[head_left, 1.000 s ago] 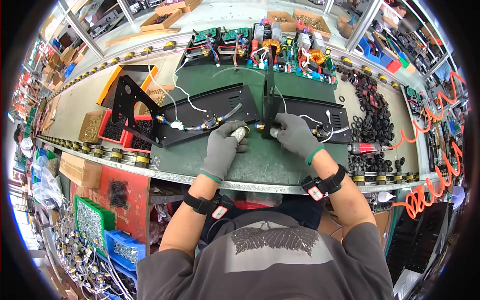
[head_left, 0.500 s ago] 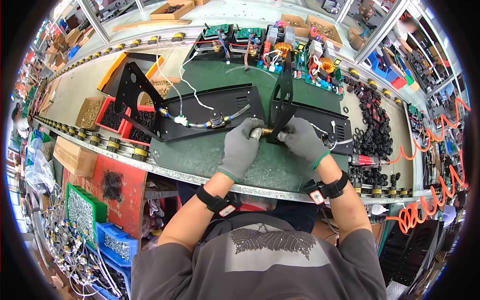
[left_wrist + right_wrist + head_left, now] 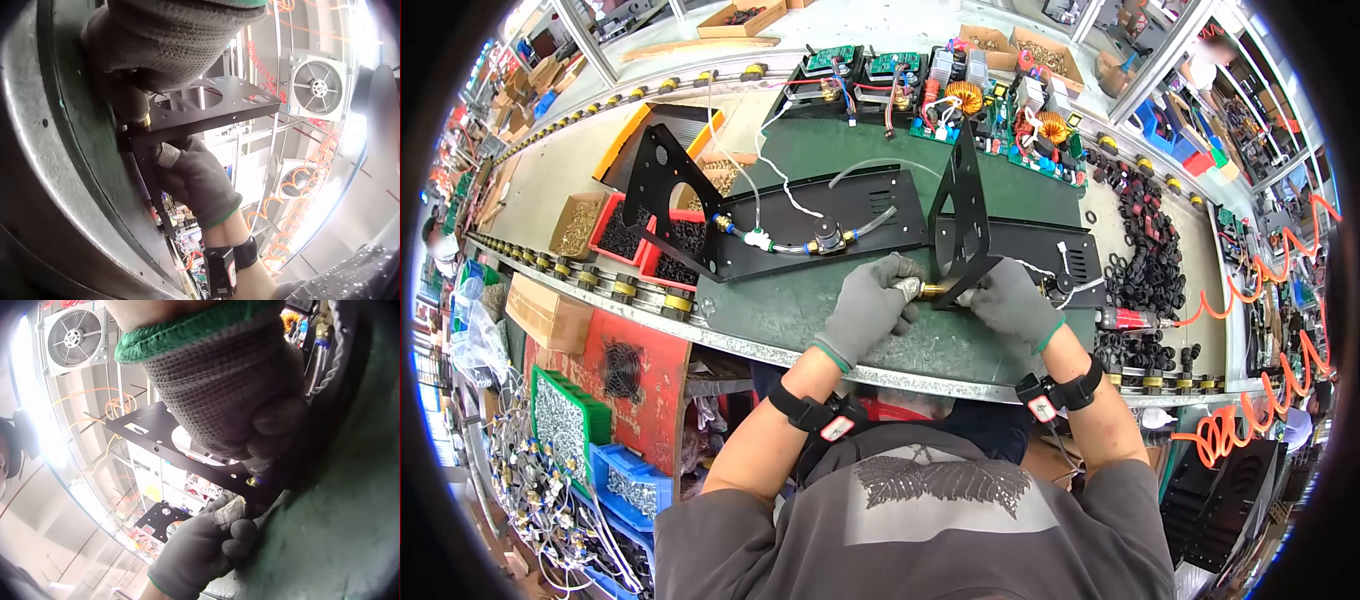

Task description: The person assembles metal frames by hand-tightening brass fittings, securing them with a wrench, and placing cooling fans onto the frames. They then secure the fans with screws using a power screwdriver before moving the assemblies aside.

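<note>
A black metal bracket stands upright on the green work surface, with a slotted base lying to its right. A brass fitting passes through the bracket near its lower front edge. From the left side, my gloved left hand pinches the fitting between thumb and fingers. On the other side, my gloved right hand grips the fitting's end close against the panel; its fingers hide most of that end. A blue-collared piece of the fitting shows by my right fingertips. Left of my hands lies a second bracket carrying tubing and a valve.
Circuit boards with copper coils line the back. At right lie many black rings and a red air tool on an orange coiled hose. Red bins of small black parts stand left, near the table's metal edge.
The bracket has turned and come toward the front edge. Both hands have moved in with it, and my left hand has moved from apart onto the brass fitting.
</note>
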Demonstrator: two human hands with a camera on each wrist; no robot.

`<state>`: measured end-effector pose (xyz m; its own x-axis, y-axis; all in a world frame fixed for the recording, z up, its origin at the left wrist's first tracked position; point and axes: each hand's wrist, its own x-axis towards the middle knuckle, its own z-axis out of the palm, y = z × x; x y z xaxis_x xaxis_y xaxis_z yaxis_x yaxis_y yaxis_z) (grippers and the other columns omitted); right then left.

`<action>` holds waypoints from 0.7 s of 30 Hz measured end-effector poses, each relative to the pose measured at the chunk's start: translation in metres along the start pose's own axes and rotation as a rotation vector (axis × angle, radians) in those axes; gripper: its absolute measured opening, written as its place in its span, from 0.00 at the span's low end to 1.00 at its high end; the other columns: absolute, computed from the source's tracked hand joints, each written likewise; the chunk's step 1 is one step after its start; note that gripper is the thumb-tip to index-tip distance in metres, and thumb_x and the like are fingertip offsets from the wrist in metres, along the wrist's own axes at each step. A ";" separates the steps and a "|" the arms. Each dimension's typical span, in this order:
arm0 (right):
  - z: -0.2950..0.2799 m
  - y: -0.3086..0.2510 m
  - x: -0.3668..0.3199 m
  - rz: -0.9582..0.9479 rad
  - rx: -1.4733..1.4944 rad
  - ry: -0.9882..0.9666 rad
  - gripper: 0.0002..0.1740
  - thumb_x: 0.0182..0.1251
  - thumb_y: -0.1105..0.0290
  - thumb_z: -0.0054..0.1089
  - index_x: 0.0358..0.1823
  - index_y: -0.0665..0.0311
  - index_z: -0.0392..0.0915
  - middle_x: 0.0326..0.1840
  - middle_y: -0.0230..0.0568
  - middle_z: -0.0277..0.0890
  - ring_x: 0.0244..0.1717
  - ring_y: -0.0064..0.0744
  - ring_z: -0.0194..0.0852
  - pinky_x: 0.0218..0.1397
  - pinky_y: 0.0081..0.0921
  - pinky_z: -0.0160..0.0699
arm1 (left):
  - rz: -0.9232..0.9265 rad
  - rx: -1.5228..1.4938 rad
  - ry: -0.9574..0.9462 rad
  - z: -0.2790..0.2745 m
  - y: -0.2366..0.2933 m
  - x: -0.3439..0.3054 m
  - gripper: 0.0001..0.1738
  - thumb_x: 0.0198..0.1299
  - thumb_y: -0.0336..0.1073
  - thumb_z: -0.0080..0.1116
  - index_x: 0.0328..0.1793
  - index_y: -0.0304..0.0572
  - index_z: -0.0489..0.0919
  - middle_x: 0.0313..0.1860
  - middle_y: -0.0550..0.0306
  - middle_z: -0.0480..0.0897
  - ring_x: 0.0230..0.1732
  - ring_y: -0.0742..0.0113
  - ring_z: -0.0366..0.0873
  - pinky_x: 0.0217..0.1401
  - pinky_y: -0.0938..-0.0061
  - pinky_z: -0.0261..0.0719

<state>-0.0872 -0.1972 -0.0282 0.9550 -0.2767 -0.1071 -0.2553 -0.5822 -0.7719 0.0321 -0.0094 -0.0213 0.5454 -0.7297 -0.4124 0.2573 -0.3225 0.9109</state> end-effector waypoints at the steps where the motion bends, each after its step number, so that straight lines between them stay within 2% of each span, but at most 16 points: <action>1: 0.000 -0.002 0.000 -0.003 0.002 0.002 0.14 0.60 0.67 0.67 0.46 0.64 0.83 0.40 0.53 0.82 0.44 0.54 0.81 0.48 0.40 0.78 | 0.002 0.003 0.001 0.001 0.003 -0.004 0.14 0.70 0.29 0.54 0.59 0.35 0.77 0.37 0.57 0.81 0.25 0.77 0.77 0.26 0.81 0.78; 4: -0.003 -0.013 -0.003 0.063 -0.052 -0.008 0.15 0.61 0.67 0.67 0.49 0.63 0.82 0.42 0.53 0.82 0.45 0.54 0.81 0.49 0.39 0.79 | 0.013 0.132 0.009 0.005 0.002 -0.014 0.16 0.70 0.29 0.54 0.63 0.34 0.76 0.38 0.58 0.82 0.28 0.77 0.78 0.29 0.81 0.80; 6: -0.006 -0.023 -0.006 0.056 -0.024 -0.036 0.17 0.62 0.68 0.66 0.52 0.61 0.82 0.46 0.52 0.83 0.47 0.53 0.82 0.52 0.38 0.79 | 0.133 0.140 -0.040 0.002 -0.006 -0.012 0.21 0.69 0.29 0.56 0.67 0.35 0.74 0.37 0.60 0.83 0.31 0.78 0.80 0.31 0.81 0.80; 9: -0.009 -0.033 -0.008 0.076 -0.100 -0.039 0.19 0.62 0.70 0.65 0.56 0.58 0.82 0.48 0.51 0.83 0.48 0.53 0.82 0.54 0.37 0.79 | 0.077 0.105 -0.074 0.001 -0.002 -0.015 0.23 0.69 0.31 0.59 0.69 0.37 0.74 0.39 0.60 0.84 0.36 0.78 0.81 0.33 0.82 0.80; 13: -0.018 -0.055 -0.010 0.138 -0.142 -0.075 0.19 0.63 0.70 0.65 0.56 0.56 0.82 0.49 0.51 0.83 0.50 0.52 0.82 0.55 0.37 0.79 | 0.081 0.243 0.010 0.001 -0.006 -0.007 0.21 0.66 0.31 0.63 0.65 0.35 0.78 0.43 0.56 0.86 0.40 0.76 0.82 0.39 0.79 0.82; 15: -0.020 -0.059 -0.011 0.154 -0.148 -0.096 0.19 0.63 0.70 0.65 0.57 0.56 0.82 0.50 0.50 0.83 0.51 0.52 0.82 0.56 0.37 0.79 | 0.530 0.442 0.075 0.000 -0.015 -0.003 0.20 0.63 0.30 0.65 0.61 0.33 0.80 0.46 0.53 0.87 0.42 0.73 0.84 0.45 0.77 0.83; 19: -0.018 -0.054 -0.011 0.128 -0.169 -0.090 0.19 0.63 0.70 0.65 0.57 0.56 0.82 0.50 0.50 0.83 0.52 0.52 0.82 0.57 0.38 0.79 | 0.461 0.443 0.087 0.004 -0.010 -0.006 0.20 0.60 0.28 0.67 0.58 0.32 0.81 0.48 0.49 0.87 0.44 0.71 0.85 0.51 0.76 0.81; 21: -0.011 -0.040 -0.008 0.101 -0.078 -0.067 0.20 0.62 0.71 0.64 0.57 0.55 0.82 0.50 0.50 0.83 0.52 0.52 0.81 0.57 0.37 0.79 | 0.351 0.346 0.115 0.010 -0.006 -0.011 0.20 0.59 0.26 0.68 0.58 0.33 0.81 0.47 0.51 0.87 0.47 0.72 0.84 0.53 0.77 0.81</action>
<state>-0.0865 -0.1806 0.0102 0.9310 -0.2867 -0.2260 -0.3595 -0.6124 -0.7041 0.0169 -0.0053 -0.0216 0.6409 -0.7652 -0.0611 -0.2262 -0.2643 0.9375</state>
